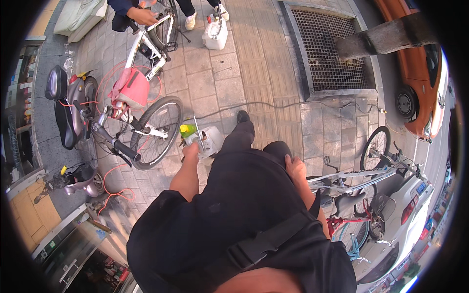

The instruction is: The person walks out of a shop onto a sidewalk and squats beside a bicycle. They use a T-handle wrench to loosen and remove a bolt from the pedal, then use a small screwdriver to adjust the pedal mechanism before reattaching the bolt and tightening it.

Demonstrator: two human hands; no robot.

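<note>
My left hand [191, 150] is down at the near left side of a white plastic jug [211, 140] standing on the paving. Its fingers look closed, and what they hold, if anything, is too small to make out. A yellow-green bottle [187, 130] and a thin metal rod [198, 128] stick up at the jug's left side. My right hand [295, 169] lies over my bent right knee, holding nothing, with its fingers resting on the dark trouser cloth. Left of the jug is the wheel [157, 133] of a white bicycle [155, 61] with a pink bag [134, 89].
Another person's hand [142, 16] touches the white bicycle's far end. A second white jug [215, 35] stands beyond. Scooters [73, 105] line the left; parked bicycles [359, 177] stand right. An orange hose [124, 191] and dark cable [273, 104] cross the paving near a tree grate [325, 53].
</note>
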